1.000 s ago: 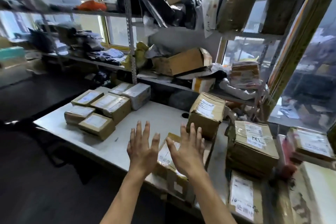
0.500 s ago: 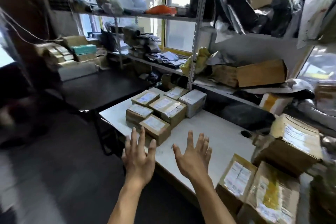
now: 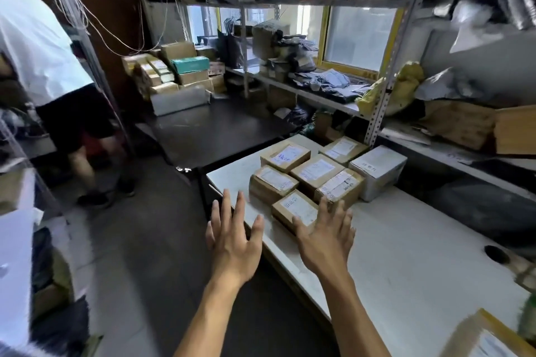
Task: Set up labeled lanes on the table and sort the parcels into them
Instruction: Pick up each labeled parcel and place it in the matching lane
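Two hands reach from six o'clock in the head view: left hand (image 3: 232, 243) and right hand (image 3: 324, 238), each grip spread and empty. A second ago they hovered over other boxes; now the parcels (image 3: 316, 174) cluster at twelve o'clock on the surface (image 3: 406, 255), so sorting likely starts there.

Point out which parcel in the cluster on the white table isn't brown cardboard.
The white box at the cluster's back right corner, next to the shelf upright. The six other parcels grouped with it are brown cardboard with white labels.
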